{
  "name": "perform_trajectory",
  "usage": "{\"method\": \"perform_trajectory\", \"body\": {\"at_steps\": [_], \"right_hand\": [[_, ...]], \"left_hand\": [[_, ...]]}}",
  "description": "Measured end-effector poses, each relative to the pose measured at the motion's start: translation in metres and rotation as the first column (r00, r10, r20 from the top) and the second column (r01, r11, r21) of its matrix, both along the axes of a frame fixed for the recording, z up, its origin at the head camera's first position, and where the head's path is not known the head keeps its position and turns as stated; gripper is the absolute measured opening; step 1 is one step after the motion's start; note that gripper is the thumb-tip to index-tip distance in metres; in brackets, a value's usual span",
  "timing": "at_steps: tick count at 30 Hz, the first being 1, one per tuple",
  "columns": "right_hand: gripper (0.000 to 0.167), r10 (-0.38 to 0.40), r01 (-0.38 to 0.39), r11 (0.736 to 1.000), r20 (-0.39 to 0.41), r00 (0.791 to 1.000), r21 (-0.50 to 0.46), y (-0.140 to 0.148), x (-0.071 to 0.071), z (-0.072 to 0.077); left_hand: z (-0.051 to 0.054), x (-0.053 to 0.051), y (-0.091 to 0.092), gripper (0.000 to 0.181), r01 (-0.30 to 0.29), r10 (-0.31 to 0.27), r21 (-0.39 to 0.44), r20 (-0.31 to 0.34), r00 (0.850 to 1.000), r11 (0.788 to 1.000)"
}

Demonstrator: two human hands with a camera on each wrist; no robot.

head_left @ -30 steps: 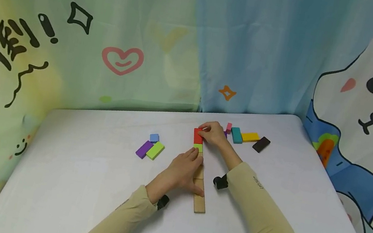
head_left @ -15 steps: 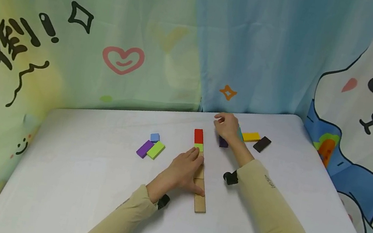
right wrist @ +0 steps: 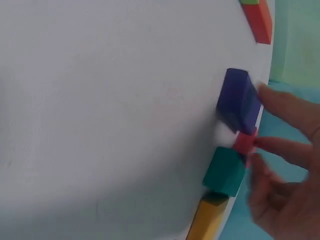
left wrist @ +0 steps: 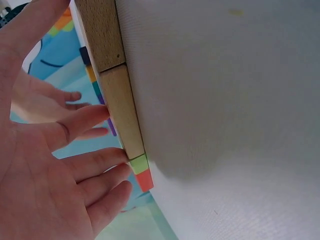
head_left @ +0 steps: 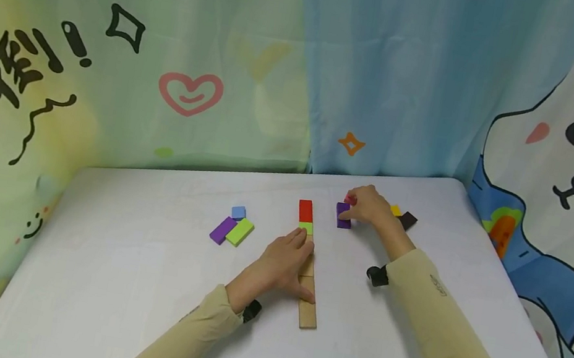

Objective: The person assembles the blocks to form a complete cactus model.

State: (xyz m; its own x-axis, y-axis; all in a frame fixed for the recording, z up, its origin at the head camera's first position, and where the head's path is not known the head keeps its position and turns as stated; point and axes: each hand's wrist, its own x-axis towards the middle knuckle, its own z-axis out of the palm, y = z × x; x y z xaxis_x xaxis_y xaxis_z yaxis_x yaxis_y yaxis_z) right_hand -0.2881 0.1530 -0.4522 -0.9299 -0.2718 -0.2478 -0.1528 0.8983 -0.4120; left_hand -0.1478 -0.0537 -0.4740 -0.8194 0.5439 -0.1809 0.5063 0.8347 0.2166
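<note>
Wooden blocks (left wrist: 121,112) lie along the spread left hand (head_left: 282,260).

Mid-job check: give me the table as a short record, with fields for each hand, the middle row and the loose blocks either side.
left hand: touching the side of the wooden blocks
right hand: at the purple block and pink block; grip unclear
middle row, near to far: wooden blocks, light green block, red block
loose, left: blue block, second purple block, lime block
loose, right: teal block, yellow block, black block
</note>
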Motion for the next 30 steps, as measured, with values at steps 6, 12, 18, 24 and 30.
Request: {"method": "perform_trajectory", "body": {"at_steps": [6,12,18,24,30], "right_hand": [[0.058,0.059,-0.061,0.998,0.082,0.995,0.015,-0.005,0.003,0.002],[0.056,0.059,-0.05,0.995,0.107,0.992,-0.091,-0.009,0.008,-0.001],[0.055,0.053,-0.03,0.987,0.14,0.989,-0.16,-0.012,0.013,-0.002],[0.055,0.086,-0.051,0.984,0.202,0.976,-0.173,-0.014,0.016,-0.003],[0.047,0.131,-0.078,0.959,0.187,0.974,-0.271,-0.012,0.014,-0.005]], "left_hand": [[0.001,-0.001,0.0,0.098,0.003,-0.003,-0.008,0.0,1.0,1.0],[-0.001,0.0,0.0,0.098,0.005,-0.005,-0.002,-0.01,1.0,1.0],[0.0,0.0,-0.001,0.099,0.004,-0.004,-0.001,-0.003,1.0,1.0],[0.002,0.001,-0.001,0.098,0.001,-0.001,0.006,-0.01,1.0,1.0],[0.001,0.001,0.0,0.099,-0.003,0.003,-0.002,-0.021,1.0,1.0]]}}
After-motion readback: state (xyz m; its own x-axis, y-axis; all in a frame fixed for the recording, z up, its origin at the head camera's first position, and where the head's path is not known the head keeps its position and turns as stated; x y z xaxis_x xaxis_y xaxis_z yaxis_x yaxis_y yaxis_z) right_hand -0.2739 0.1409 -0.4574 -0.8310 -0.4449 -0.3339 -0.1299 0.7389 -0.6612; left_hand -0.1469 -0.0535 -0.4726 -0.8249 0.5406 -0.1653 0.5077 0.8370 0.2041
